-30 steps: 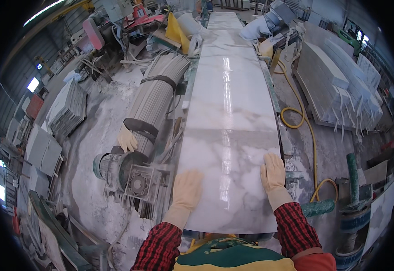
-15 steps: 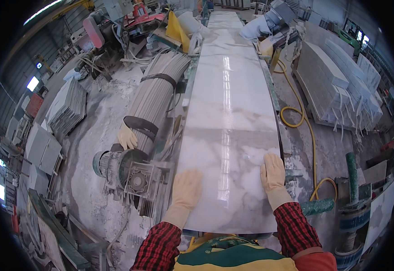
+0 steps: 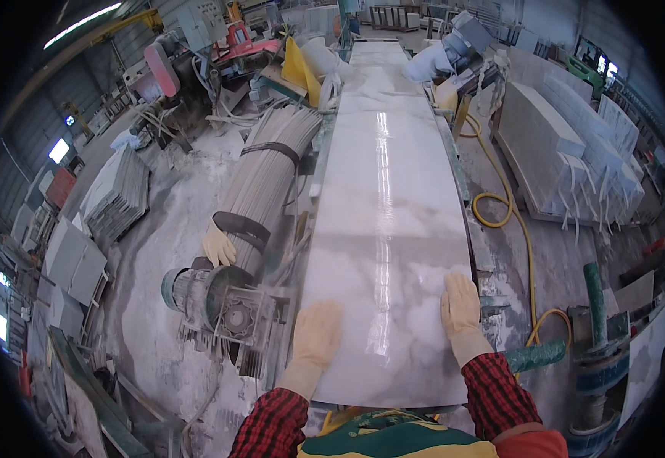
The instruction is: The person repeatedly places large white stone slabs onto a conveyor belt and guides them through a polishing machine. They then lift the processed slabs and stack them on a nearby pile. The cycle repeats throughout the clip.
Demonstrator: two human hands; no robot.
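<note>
A long, polished white marble slab with grey veining runs away from me, a bright strip of light reflected along its middle. Both my hands wear cream gloves. My left hand rests on the slab's near left side, fingers pointing forward; they look slightly blurred. On the near right side lies my right hand, its fingers stretched out along the edge. Any part of the fingers curled below the slab's edge is hidden. A separate cream glove hangs on the bundle to the left.
Left of the slab lie a strapped grey ribbed bundle and a dusty motor with gearbox. To the right, a yellow hose loops over the floor beside a green roller. Stacked stone slabs stand farther right.
The view has tipped up a little, so the scene sits lower in the picture. Both hands remain on the slab in nearly the same places.
</note>
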